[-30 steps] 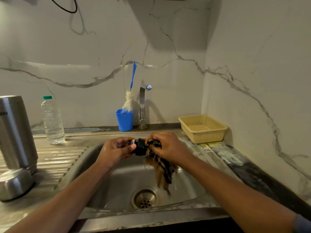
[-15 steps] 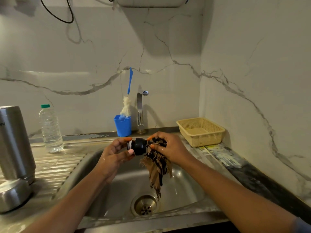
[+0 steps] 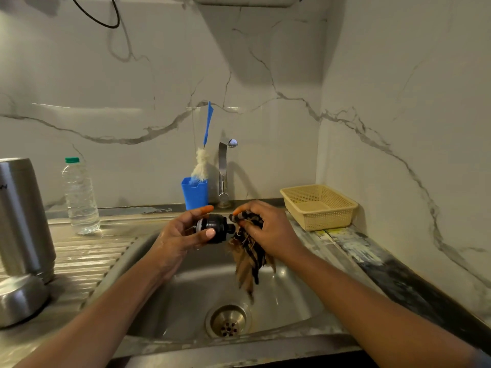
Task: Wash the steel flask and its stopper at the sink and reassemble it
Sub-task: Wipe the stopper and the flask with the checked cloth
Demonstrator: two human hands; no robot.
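The left hand [image 3: 183, 233] pinches the black stopper [image 3: 214, 227] above the sink [image 3: 186, 282]; the right hand [image 3: 265, 229] clutches a striped cloth [image 3: 249, 258]. The stopper is likely rigid, light and wet-slick (grip the ribbed barrel).

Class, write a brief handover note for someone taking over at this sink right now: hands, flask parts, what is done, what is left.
Left hand holds the black stopper over the sink.
Right hand grips a striped cloth at the stopper's end.
Flask stands on the draining board, left; its steel cup lies beside it.
Done: flask taken apart.
Left: finish wiping stopper, refit it and cup.
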